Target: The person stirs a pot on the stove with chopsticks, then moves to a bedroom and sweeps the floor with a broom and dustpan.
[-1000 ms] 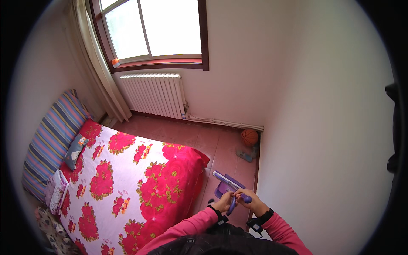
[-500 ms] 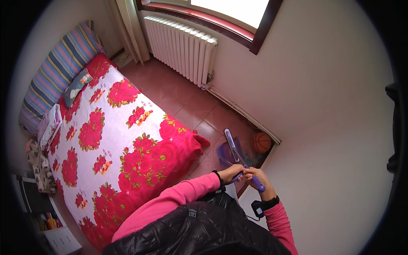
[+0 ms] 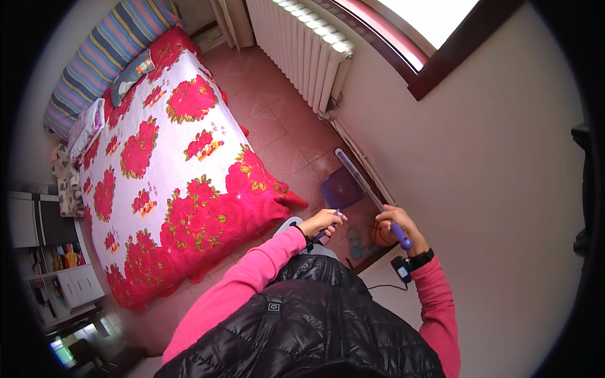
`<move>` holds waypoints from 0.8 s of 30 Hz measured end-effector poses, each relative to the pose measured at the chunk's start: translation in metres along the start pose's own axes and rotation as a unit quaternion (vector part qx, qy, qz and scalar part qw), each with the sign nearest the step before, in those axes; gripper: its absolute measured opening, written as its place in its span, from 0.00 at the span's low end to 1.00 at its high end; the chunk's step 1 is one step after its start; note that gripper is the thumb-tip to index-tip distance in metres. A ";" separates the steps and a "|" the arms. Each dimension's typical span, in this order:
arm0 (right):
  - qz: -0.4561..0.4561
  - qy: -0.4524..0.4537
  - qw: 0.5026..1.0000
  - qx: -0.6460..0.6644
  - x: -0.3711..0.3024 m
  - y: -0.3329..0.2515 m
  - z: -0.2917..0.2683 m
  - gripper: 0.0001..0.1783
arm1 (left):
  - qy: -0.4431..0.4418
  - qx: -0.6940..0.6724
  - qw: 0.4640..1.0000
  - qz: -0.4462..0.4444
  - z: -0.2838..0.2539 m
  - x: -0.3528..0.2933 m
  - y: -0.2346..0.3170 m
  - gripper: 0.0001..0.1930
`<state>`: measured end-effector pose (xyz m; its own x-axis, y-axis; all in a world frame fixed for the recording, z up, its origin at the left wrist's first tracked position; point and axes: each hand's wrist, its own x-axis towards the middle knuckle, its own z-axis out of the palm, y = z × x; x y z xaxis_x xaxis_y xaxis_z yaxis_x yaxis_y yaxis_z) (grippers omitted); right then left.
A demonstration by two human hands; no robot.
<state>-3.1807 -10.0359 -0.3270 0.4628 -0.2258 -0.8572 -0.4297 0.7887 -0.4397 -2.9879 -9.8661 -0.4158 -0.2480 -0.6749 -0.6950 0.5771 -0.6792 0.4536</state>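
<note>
Red-tiled bedroom floor (image 3: pixel 277 135), purple dustpan (image 3: pixel 342 189), contents unclear, left hand (image 3: pixel 322 222) curled around purple handle (image 3: pixel 321 235), right hand (image 3: pixel 398 220) gripping purple-handled tool (image 3: pixel 400 235)

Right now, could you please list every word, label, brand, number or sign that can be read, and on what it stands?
No word or number is readable.
Black vest: a small power-style sign.
Flowered bedspread: small red marks like writing, too small to read.
Right-wrist device: anything on it is too small to read.

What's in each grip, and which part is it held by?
Right grip holds a long tool by its purple handle; left grip holds another handle, apparently of the purple dustpan.
</note>
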 end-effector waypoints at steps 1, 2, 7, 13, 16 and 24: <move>-0.033 0.008 0.999 -0.001 0.010 -0.018 0.000 0.11 | 0.012 -0.028 0.999 0.011 -0.005 0.002 0.008 0.10; -0.048 0.000 0.999 0.026 0.021 -0.034 0.001 0.09 | 0.023 -0.058 0.998 0.021 -0.012 0.004 0.017 0.09; 0.034 -0.110 0.991 0.069 0.098 -0.128 0.040 0.04 | 0.058 -0.184 0.978 0.075 -0.062 0.015 0.069 0.07; 0.097 -0.144 0.983 0.062 0.182 -0.234 0.128 0.06 | 0.099 -0.279 0.943 0.149 -0.131 0.015 0.138 0.05; -0.008 -0.189 0.982 0.019 0.195 -0.268 0.161 0.07 | 0.107 -0.285 0.936 0.175 -0.162 0.008 0.172 0.04; 0.041 -0.093 0.991 -0.082 0.265 -0.336 0.227 0.04 | 0.177 -0.278 0.923 0.200 -0.223 0.000 0.276 0.06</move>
<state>-2.7379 -10.2309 -0.3458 0.5493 -0.0445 -0.8344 -0.5846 0.6930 -0.4218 -2.6551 -9.9890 -0.4148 0.2836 -0.6355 -0.7181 0.9022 -0.0769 0.4244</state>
